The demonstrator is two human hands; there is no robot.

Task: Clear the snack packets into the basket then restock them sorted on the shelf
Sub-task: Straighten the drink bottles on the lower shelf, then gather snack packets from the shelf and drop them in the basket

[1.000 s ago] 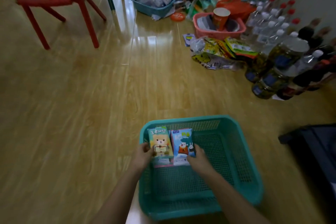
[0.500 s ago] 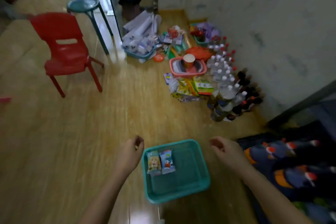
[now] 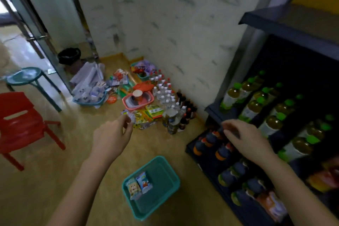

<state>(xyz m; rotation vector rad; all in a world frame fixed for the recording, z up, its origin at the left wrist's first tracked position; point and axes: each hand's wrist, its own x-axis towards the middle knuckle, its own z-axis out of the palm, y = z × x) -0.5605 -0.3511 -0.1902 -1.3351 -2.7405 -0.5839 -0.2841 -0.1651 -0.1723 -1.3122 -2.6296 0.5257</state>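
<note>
Snack packets (image 3: 139,185), two, are lying side by side at the left end of the teal basket (image 3: 161,189). Left hand (image 3: 111,137) and right hand (image 3: 245,139) are hovering above it, fingers loosely curled, holding nothing. Shelf (image 3: 212,112) edge is standing near the basket's right; floor (image 3: 45,180) is opening leftward.

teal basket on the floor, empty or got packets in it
Not empty: two snack packets lie side by side in the basket.

A teal plastic basket (image 3: 171,177) sits skewed on the floor, near the foot of the dark shelf (image 3: 293,30). Two snack packets lie flat in its left end, side by side and touching: a pale bear packet (image 3: 133,188) and a blue packet (image 3: 145,182) with a small cartoon figure.
</note>
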